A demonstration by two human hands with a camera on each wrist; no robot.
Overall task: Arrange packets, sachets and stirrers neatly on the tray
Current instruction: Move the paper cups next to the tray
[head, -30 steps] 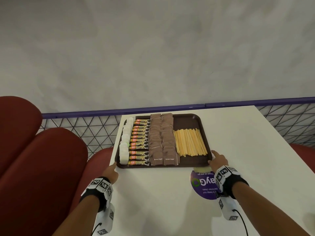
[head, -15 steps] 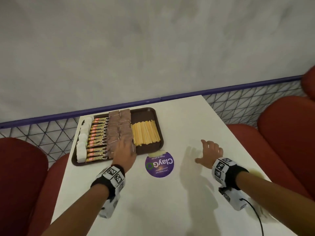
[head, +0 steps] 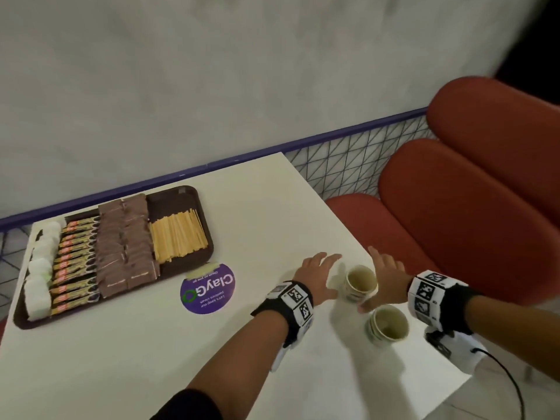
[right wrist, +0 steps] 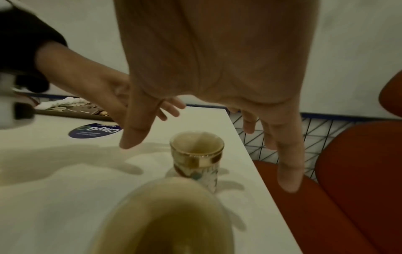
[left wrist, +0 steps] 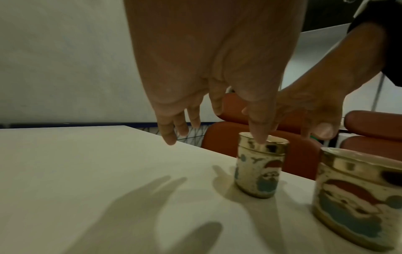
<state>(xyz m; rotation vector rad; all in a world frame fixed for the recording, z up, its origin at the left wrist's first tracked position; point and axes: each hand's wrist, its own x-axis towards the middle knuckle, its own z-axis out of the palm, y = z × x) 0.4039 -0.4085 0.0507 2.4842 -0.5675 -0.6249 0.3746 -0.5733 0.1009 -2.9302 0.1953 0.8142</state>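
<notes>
Far left on the white surface (head: 127, 353): brown tray (head: 178, 194), already filled in rows. White sachets (head: 39, 268) along its left edge, then striped packets (head: 75, 265), brown packets (head: 125, 241), wooden stirrers (head: 178, 236) fanned at the right end. Just beside the tray's near right corner, a purple round sticker (head: 207, 291). Well apart, toward the right edge: left hand (head: 318, 275) wide, fingers straight, holding nothing, hovering left of a small printed cup (head: 360, 281). Right hand (head: 385, 275) likewise spread and empty on the cup's other side, thumb near its base. Second cup (head: 388, 324) nearer, untouched. Tray contents apparently sorted; step in hand looks like fetching the cups. Next move probably needs both hands closing gently round the far cup, keeping it upright, clear of the surface's edge.
</notes>
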